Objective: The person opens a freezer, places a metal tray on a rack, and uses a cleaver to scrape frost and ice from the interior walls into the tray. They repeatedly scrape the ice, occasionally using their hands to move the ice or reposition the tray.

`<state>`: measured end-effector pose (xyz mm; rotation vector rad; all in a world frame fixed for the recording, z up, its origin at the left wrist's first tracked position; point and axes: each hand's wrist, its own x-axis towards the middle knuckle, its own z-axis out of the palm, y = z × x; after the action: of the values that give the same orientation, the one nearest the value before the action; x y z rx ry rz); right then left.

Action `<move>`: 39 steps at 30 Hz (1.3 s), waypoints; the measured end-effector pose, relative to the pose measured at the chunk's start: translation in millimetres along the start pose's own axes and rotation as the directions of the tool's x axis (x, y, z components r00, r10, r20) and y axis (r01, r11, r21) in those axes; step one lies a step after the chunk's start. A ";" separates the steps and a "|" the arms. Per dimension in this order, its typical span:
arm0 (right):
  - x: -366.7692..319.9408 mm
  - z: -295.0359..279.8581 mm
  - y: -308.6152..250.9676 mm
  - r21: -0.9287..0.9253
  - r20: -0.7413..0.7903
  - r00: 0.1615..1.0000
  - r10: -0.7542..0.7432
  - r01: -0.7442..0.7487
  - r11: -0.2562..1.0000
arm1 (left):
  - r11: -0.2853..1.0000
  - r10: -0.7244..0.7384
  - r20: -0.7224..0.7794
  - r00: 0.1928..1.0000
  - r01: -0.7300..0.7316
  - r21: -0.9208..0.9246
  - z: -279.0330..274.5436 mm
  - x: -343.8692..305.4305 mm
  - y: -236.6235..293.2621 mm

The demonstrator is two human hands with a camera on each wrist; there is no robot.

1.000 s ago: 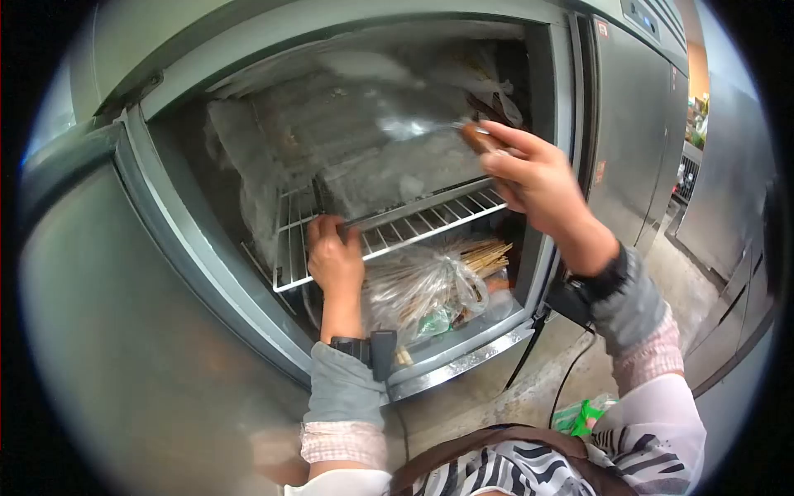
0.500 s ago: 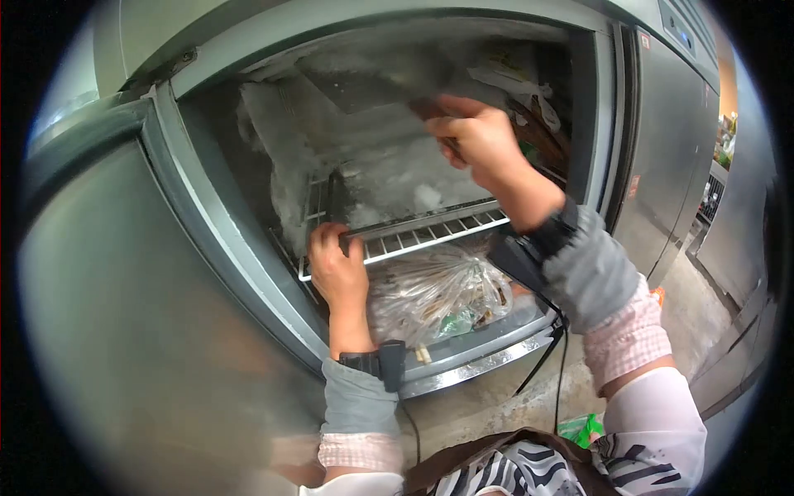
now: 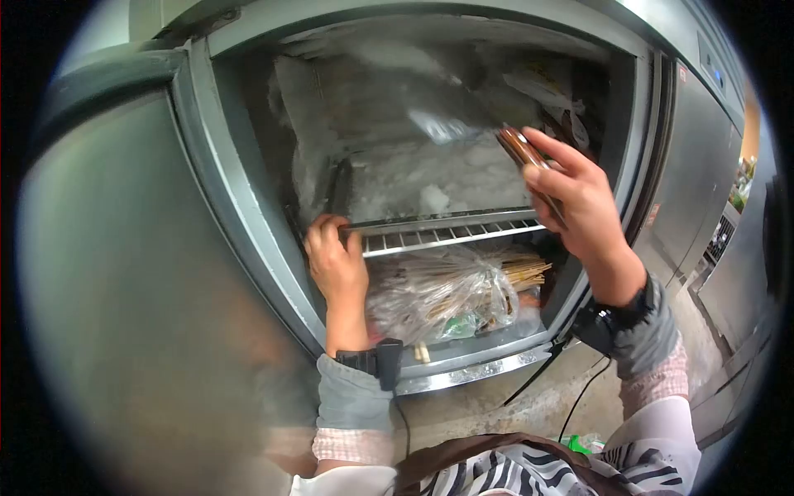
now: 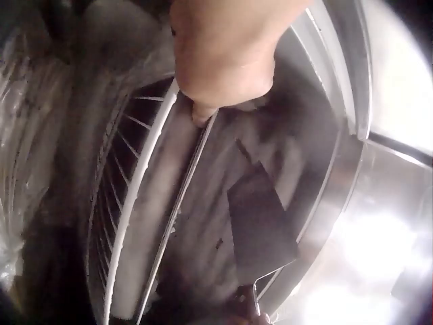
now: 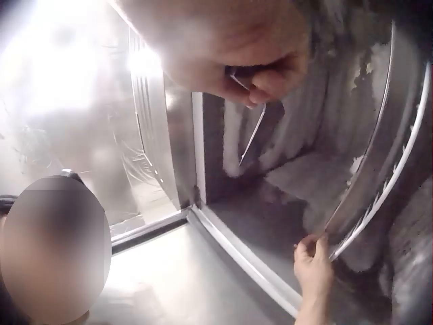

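A metal door (image 3: 182,273) stands left of the wire shelf (image 3: 455,240), whose left end the left hand (image 3: 337,263) grips, fingers curled. Beneath the shelf lies bagged sticks (image 3: 447,289); above its right part, the right hand (image 3: 581,207) grips a scraper (image 4: 260,220).

We see a clear plastic bag (image 3: 426,289) with thin sticks (image 3: 529,271) at its right, a steel cabinet (image 3: 685,178) standing right, and something green (image 3: 577,445), perhaps packaging, near right.
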<state>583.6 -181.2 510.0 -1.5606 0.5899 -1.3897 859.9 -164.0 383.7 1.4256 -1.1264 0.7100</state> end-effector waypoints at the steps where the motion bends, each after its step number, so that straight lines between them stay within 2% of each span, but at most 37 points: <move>1: 14.7 13.2 2.7 0.006 -0.004 1.000 -0.027 0.027 1.000 | 1.000 -0.007 -0.010 1.000 0.007 -0.001 -0.1 1.9 -1.8; 5: 85.5 82.0 31.5 0.064 -0.003 0.996 -0.087 0.087 0.994 | 0.997 -0.030 -0.027 0.999 0.032 0.073 2.5 3.6 -10.8; 7: 120.1 106.3 43.3 0.110 0.021 1.000 -0.018 0.015 0.994 | 0.997 -0.021 -0.045 0.999 0.024 0.079 5.4 2.9 -10.6; 10: 149.8 113.4 65.0 0.192 0.049 0.999 -0.004 -0.006 0.981 | 0.995 -0.046 -0.015 0.999 0.047 0.086 3.4 5.8 -8.8; 13: 125.9 64.8 73.2 0.158 0.006 0.999 0.044 -0.045 0.986 | 0.993 -0.062 0.003 0.998 0.062 0.098 3.8 5.8 -7.7; 17: 57.9 -12.6 54.8 -0.076 -0.010 0.995 0.101 -0.102 0.992 | 0.988 -0.066 -0.031 0.997 0.069 0.139 9.1 5.5 -6.9; 21: 19.9 -28.1 28.3 -0.102 -0.059 0.995 0.086 -0.092 0.991 | 0.985 -0.056 -0.060 0.997 0.065 0.161 12.8 2.9 -7.5; 23: 31.9 -14.8 20.6 -0.050 -0.076 0.997 0.002 -0.006 0.999 | 0.984 -0.067 -0.058 0.996 0.076 0.162 13.0 2.5 -5.9; 25: 86.4 15.5 27.8 -0.086 -0.055 0.995 -0.079 0.075 0.993 | 0.983 -0.068 -0.054 0.996 0.076 0.166 12.1 2.7 -7.7; 26: 124.1 36.2 41.6 0.001 -0.087 0.995 -0.049 0.050 0.999 | 0.985 -0.065 -0.056 0.996 0.073 0.155 12.3 2.6 -9.7; 27: 157.2 56.9 45.9 -0.233 -0.014 0.999 -0.045 0.040 0.972 | 0.988 -0.056 -0.054 0.997 0.063 0.140 13.8 3.1 -9.3; 30: 199.6 105.0 91.8 -0.238 0.005 0.995 -0.102 0.100 0.966 | 0.990 -0.052 -0.052 0.997 0.059 0.131 12.0 4.6 -11.7; 33: 216.7 121.4 115.4 -0.288 0.009 0.983 -0.183 0.178 0.941 | 0.993 -0.035 -0.045 0.998 0.040 0.115 10.5 6.3 -12.0; 35: 168.7 89.2 94.3 -0.015 0.088 0.996 -0.014 0.015 1.000 | 0.992 -0.042 -0.039 0.998 0.046 0.120 10.5 6.0 -11.4; 37: 139.6 64.2 83.3 0.110 0.099 0.990 0.103 -0.114 0.987 | 0.990 -0.051 -0.031 0.998 0.055 0.131 10.9 5.2 -10.1; 39: 113.6 55.8 70.1 0.124 0.061 0.990 0.129 -0.135 0.983 | 0.982 -0.043 -0.042 0.998 0.050 0.182 12.0 4.7 -8.8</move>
<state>679.6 -289.6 509.9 -1.4257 0.5508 -1.2578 867.6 -177.5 382.3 1.5817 -1.0151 0.8211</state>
